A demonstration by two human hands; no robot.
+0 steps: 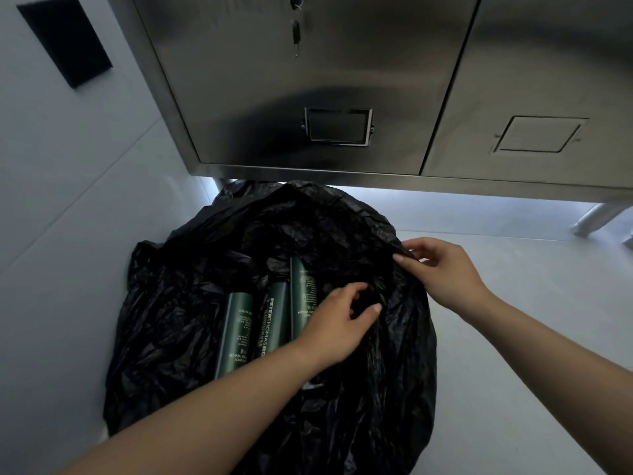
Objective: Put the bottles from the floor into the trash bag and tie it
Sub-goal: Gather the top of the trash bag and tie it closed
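A black trash bag (191, 303) lies spread open on the pale floor below me. Three dark green bottles lie side by side inside its mouth: a left bottle (236, 334), a middle bottle (274, 320) with white lettering, and a right bottle (303, 289). My left hand (337, 327) reaches across the bottles and pinches a fold of the bag's plastic just right of them. My right hand (442, 269) grips the bag's rim at its right edge, fingers curled on the plastic.
A stainless steel cabinet (308, 80) with a label holder hangs right behind the bag, with a lit gap under it. One cabinet leg (596, 217) stands at the right. A pale wall with a black pad (65, 39) closes the left side. Bare floor (513, 337) lies to the right.
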